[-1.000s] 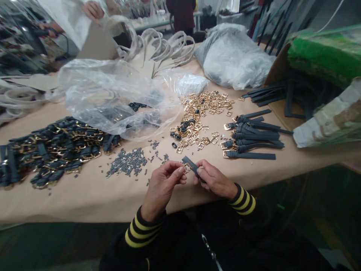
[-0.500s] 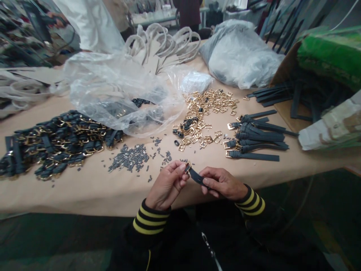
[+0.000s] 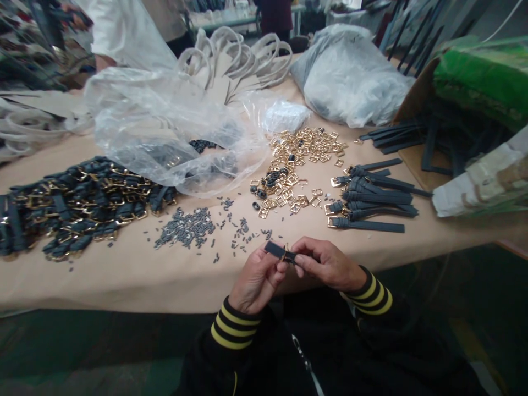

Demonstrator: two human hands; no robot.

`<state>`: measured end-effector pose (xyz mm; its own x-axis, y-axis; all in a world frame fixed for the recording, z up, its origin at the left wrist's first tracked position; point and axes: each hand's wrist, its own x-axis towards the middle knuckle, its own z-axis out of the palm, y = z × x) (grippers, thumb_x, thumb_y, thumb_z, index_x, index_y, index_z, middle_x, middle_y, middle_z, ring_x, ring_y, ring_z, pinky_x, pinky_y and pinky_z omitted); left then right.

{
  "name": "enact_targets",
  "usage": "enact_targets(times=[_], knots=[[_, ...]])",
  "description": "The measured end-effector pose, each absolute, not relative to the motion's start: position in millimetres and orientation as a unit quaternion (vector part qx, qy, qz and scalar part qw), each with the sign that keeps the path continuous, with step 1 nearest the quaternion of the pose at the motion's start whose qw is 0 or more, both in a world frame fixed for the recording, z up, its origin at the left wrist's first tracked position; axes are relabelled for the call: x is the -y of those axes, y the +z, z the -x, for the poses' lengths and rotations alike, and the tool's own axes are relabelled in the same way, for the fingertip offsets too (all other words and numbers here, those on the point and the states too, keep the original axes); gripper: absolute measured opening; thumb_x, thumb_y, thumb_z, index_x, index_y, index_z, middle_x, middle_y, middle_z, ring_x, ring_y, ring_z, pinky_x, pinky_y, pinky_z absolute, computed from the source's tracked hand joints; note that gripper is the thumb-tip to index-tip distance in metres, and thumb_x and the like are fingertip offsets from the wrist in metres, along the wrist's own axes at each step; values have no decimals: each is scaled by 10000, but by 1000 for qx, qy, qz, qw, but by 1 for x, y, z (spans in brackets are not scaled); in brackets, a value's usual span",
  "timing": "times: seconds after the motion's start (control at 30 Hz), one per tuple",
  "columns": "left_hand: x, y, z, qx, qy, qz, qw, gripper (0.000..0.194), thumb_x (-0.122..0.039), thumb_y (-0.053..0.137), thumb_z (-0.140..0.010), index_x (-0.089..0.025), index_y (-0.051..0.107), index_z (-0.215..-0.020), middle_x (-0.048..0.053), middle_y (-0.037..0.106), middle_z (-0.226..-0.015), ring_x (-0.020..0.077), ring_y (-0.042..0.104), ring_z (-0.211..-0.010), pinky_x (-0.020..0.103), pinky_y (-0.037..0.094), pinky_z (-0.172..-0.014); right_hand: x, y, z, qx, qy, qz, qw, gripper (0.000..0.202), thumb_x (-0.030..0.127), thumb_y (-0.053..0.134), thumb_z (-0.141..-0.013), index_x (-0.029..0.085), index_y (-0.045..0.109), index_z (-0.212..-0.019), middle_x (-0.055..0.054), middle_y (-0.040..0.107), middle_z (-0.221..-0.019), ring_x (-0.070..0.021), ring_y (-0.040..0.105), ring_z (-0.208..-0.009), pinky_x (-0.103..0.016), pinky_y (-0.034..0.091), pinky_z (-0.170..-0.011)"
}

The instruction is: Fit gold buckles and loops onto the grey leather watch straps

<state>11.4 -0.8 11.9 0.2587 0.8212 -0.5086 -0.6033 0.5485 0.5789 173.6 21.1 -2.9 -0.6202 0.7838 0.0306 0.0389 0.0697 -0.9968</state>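
Between my two hands, just above the table's front edge, is a short dark strap point(image 3: 274, 249) with a small gold buckle point(image 3: 285, 253) on it. My left hand point(image 3: 258, 275) is closed on the strap near the buckle, and the strap's flat end sticks out over the fingers. My right hand point(image 3: 328, 263) pinches the strap on the other side of the buckle. Fingers hide part of the buckle. Beyond my left hand lie small dark pieces point(image 3: 187, 226). Loose gold buckles point(image 3: 315, 144) are heaped farther back. Several buckled straps point(image 3: 377, 195) lie to the right.
A big heap of buckled dark straps point(image 3: 88, 201) covers the left side. Behind are a clear plastic bag point(image 3: 136, 126), pale looped straps point(image 3: 235, 58) and a grey-white bag point(image 3: 350, 77). At right stands a carton point(image 3: 416, 91) with a green package point(image 3: 482, 74). A person in white point(image 3: 124, 33) is at the back.
My left hand has moved slightly right, closer to my right hand. The buckle now sits between the hands, and a flat strap end shows on its left side.
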Motion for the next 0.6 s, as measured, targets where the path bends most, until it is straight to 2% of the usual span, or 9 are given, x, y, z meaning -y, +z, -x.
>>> enact_targets(times=[0.07, 0.13, 0.27, 0.37, 0.5, 0.6], knots=[[3, 9, -17, -423, 461, -152, 766, 209, -188, 696, -654, -129, 503, -710, -45, 487, -514, 22, 448, -448, 81, 342, -383, -17, -3, -167, 662, 579, 340, 334, 62, 180, 445, -845, 159, 460, -901, 3, 568, -674, -94, 548, -622, -212, 433, -607], [5, 6, -21, -434, 471, -156, 752, 211, -198, 684, -670, -141, 490, -732, -52, 494, -510, 26, 443, -437, 101, 350, -392, -13, -3, -162, 668, 534, 378, 355, 126, 152, 450, -831, 172, 432, -954, -1, 587, -708, -110, 582, -662, -231, 447, -645], [6, 3, -20, -437, 475, -187, 741, 191, -195, 649, -707, -161, 479, -786, -57, 515, -543, 38, 443, -440, 146, 384, -423, -8, -2, -157, 704, 459, 391, 375, 164, 137, 481, -813, 187, 490, -969, -11, 611, -793, -106, 596, -685, -221, 449, -677], [7, 4, -14, -448, 472, -249, 717, 132, -185, 624, -729, -146, 512, -787, -30, 560, -615, 58, 510, -520, 166, 421, -484, -9, -2, -157, 705, 473, 375, 372, 91, 150, 491, -816, 183, 533, -889, 5, 605, -743, -87, 584, -622, -196, 454, -639], [9, 5, -7, -446, 462, -320, 697, 118, -188, 579, -765, -119, 585, -861, 38, 623, -824, 119, 584, -741, 253, 473, -713, -12, 0, -158, 689, 508, 399, 329, 83, 204, 475, -837, 174, 540, -880, 34, 562, -636, -66, 526, -476, -182, 435, -523], [10, 2, -6, -466, 482, -315, 671, 118, -219, 581, -767, -118, 606, -823, 30, 624, -796, 124, 580, -747, 266, 471, -732, -12, 1, -157, 696, 492, 409, 327, 88, 199, 491, -828, 167, 566, -858, 11, 601, -707, -88, 575, -604, -197, 447, -613]])
